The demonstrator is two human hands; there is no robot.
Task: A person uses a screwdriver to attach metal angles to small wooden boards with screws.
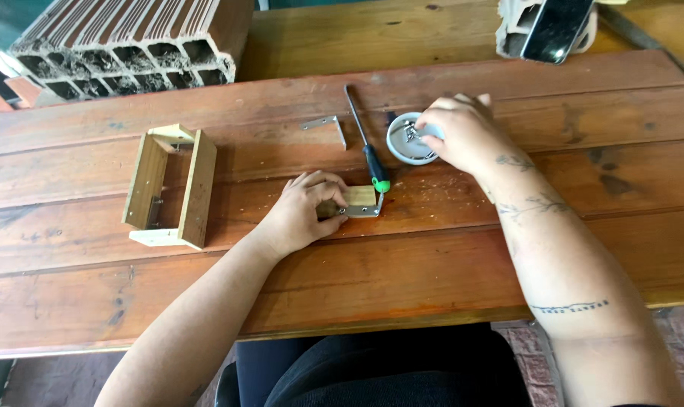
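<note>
Wood block (359,197), small and pale, sits mid-table with a metal angle bracket (372,209) laid at its front edge, no screw visibly driven yet. Left hand (300,211) is curled down on the block, fingers pinning it. Right hand (459,132) dips pinched fingertips into a round white dish (404,143) of screws; whether it has 1 is unclear. Green-handled screwdriver (365,143) lies between, untouched. 1 spare bracket (325,124) waits beyond. Off left, a wooden frame (172,187) already carries its brackets on the plank table (432,264).
</note>
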